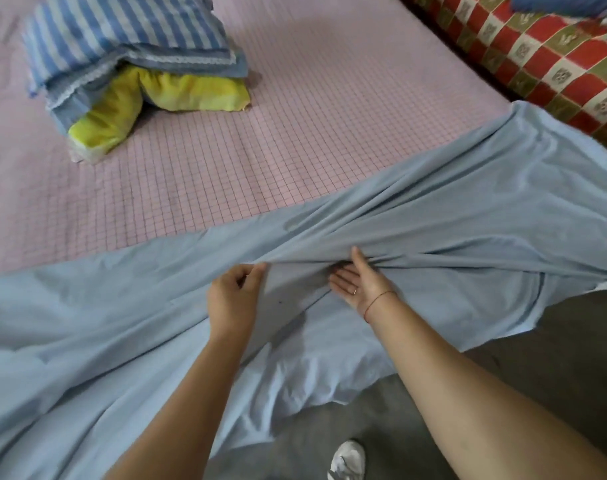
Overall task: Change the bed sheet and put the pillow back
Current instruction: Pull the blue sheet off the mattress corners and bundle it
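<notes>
Blue sheet (pixel 468 202) bunched across near edge of pink checked mattress (pixel 295 126). Pinched at a fold by left hand (pixel 234 296); right hand (pixel 361 289) flat-palmed, fingers straight, against same bunch. On mattress's far side: striped pillow (pixel 122 29) atop yellow bundle (pixel 177 95). Beyond mattress's right edge: red checked quilt (pixel 537 60).

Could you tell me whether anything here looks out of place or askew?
The light blue sheet lies twisted and bunched across the near edge of the bed, partly hanging off toward the floor.
</notes>
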Available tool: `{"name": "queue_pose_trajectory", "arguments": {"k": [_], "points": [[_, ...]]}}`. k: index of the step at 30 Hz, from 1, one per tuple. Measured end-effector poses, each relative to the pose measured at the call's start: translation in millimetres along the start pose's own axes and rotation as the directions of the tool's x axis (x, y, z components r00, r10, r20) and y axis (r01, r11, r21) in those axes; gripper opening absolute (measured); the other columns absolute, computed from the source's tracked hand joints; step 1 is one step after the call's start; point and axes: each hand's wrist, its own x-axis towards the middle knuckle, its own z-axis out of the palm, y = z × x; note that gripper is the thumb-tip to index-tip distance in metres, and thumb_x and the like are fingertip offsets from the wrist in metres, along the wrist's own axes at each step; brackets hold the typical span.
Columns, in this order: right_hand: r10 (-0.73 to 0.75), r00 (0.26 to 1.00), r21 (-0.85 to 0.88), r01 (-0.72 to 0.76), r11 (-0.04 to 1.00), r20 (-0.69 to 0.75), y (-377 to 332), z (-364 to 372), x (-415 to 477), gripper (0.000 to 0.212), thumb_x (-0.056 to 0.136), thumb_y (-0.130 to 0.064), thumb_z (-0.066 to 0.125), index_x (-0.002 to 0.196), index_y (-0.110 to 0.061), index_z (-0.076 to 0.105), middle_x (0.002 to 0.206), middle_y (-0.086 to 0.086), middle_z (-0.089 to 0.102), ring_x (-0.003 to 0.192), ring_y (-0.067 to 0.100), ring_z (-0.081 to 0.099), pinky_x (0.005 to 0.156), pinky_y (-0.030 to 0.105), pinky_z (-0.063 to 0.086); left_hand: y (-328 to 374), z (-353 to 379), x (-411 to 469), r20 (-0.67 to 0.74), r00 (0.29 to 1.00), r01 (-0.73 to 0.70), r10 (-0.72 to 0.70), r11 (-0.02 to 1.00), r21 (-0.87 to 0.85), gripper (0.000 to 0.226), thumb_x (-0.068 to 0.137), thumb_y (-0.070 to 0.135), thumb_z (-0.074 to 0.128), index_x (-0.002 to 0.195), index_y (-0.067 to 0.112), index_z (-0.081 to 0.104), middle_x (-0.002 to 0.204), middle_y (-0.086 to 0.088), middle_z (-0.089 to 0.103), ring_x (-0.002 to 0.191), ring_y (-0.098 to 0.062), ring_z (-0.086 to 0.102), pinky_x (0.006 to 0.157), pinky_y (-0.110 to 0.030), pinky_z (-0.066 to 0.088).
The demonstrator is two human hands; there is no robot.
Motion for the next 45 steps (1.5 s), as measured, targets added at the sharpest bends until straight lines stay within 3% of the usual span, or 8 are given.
{"name": "queue_pose_trajectory", "arguments": {"k": [4,11,22,25,27,30,35,45], "points": [[-0.015,1.0,0.062,0.016,0.998,-0.015,0,3,-8,0.051,0.097,-0.036,0.053,0.137,-0.006,0.044,0.128,0.013,0.052,0.127,0.026,0.048,0.1,0.036,0.04,0,-9,-18,0.074,0.997,-0.018,0.023,0.998,-0.068,0.034,0.089,0.035,0.066,0.07,0.007,0.067,0.055,0.005,0.049,0.053,-0.006,0.039,0.052,-0.02,0.035],[-0.156,0.979,0.138,0.174,0.975,-0.135,18,-53,-60,0.01,0.094,-0.024,0.058,0.086,-0.018,0.058,0.065,-0.003,0.061,0.062,0.01,0.051,0.047,0.016,0.048,-14,-12,-62,0.08,0.996,-0.032,0.036,0.998,-0.051,0.025,0.088,0.032,0.068,0.071,0.015,0.069,0.053,0.006,0.055,0.048,-0.001,0.047,0.049,-0.015,0.035],[-0.237,0.929,0.167,0.291,0.942,-0.284,79,-196,-177,0.02,0.098,-0.017,0.05,0.084,-0.016,0.064,0.068,-0.003,0.058,0.057,0.004,0.045,0.047,0.013,0.045,-80,7,-180,0.186,0.978,0.099,-0.096,0.995,-0.008,0.039,0.094,0.037,0.058,0.064,0.013,0.056,0.056,0.005,0.053,0.057,-0.014,0.048,0.051,-0.017,0.035],[-0.228,0.927,0.135,0.278,0.951,-0.298,85,-222,-185,0.013,0.098,-0.02,0.049,0.09,-0.016,0.059,0.075,-0.001,0.056,0.054,0.003,0.047,0.045,0.013,0.046,-104,21,-208,0.404,0.814,0.452,-0.417,0.892,0.01,0.057,0.095,0.05,0.05,0.052,0.014,0.059,0.045,0.001,0.049,0.043,-0.015,0.044,0.046,-0.027,0.035],[-0.205,0.936,0.062,0.231,0.971,-0.285,88,-228,-187,0.014,0.098,-0.019,0.049,0.09,-0.015,0.06,0.067,-0.002,0.058,0.047,0.001,0.05,0.045,0.014,0.047,-116,32,-224,0.634,0.525,0.788,-0.567,0.606,-0.11,0.06,0.091,0.063,0.046,0.06,0.015,0.063,0.054,0.0,0.056,0.043,-0.013,0.047,0.043,-0.019,0.031],[-0.153,0.951,-0.082,0.136,0.987,-0.269,90,-229,-183,0.014,0.099,-0.018,0.049,0.089,-0.015,0.059,0.064,-0.002,0.062,0.053,0.005,0.057,0.052,0.017,0.05,-131,51,-234,0.754,0.347,0.922,-0.557,0.352,-0.165,0.061,0.086,0.068,0.05,0.097,0.01,0.061,0.1,-0.006,0.068,0.083,-0.021,0.062,0.065,-0.029,0.044],[-0.145,0.95,-0.148,0.108,0.983,-0.275,61,-246,-164,0.024,0.1,-0.03,0.046,0.102,-0.009,0.059,0.094,0.004,0.062,0.084,0.013,0.058,0.074,0.024,0.044,-101,87,-228,0.747,0.405,0.887,-0.527,0.425,-0.181,0.055,0.091,0.061,0.046,0.104,0.01,0.06,0.095,-0.005,0.068,0.08,-0.019,0.061,0.067,-0.029,0.044],[-0.154,0.961,0.006,0.159,0.987,-0.23,-86,-316,-85,0.047,0.098,-0.041,0.046,0.129,-0.005,0.051,0.098,0.001,0.06,0.089,0.009,0.057,0.075,0.023,0.047,12,229,-219,0.711,0.558,0.792,-0.428,0.531,-0.301,0.048,0.096,0.054,0.042,0.105,0.011,0.061,0.086,-0.003,0.07,0.078,-0.019,0.061,0.073,-0.031,0.046]]}}
